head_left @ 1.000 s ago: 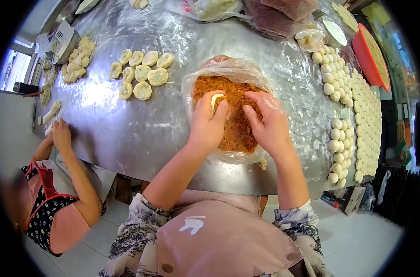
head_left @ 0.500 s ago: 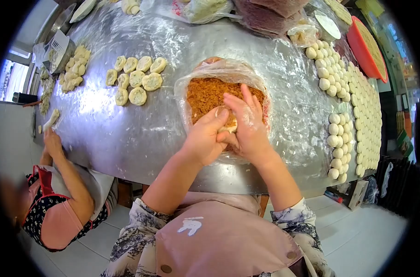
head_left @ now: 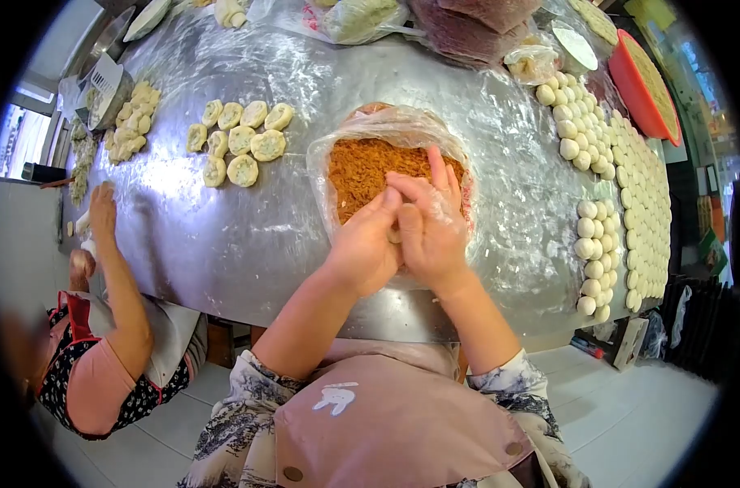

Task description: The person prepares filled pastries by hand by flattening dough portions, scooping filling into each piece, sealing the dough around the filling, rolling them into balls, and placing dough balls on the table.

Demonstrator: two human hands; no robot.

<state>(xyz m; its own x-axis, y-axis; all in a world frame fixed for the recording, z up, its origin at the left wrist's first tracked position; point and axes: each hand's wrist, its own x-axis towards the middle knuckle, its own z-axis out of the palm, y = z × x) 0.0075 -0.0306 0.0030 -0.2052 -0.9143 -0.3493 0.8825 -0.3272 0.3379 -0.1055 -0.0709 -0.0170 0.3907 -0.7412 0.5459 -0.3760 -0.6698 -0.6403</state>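
Both my hands meet over an open plastic bag (head_left: 321,167) of reddish-brown crumbly filling (head_left: 368,171). Between the palms is a small piece of dough (head_left: 395,236), of which only a pale sliver shows. My left hand (head_left: 366,248) is curled around its left side, thumb pointing up. From the right, my right hand (head_left: 431,236) cups over the dough with its thumb bent in and some fingers stretched away, flour on the skin. How the dough is shaped inside the hands is hidden.
Filled dough rounds (head_left: 241,140) lie left of the bag. Rows of dough balls (head_left: 595,252) and flattened discs (head_left: 648,220) stand at the right, near a red basin (head_left: 630,77). At the left edge a co-worker's hand (head_left: 103,213) reaches over the metal table (head_left: 248,244).
My hands have closed further around the dough, which showed more before; my right thumb has come up beside the left one. The co-worker's arm has reached farther up the table.
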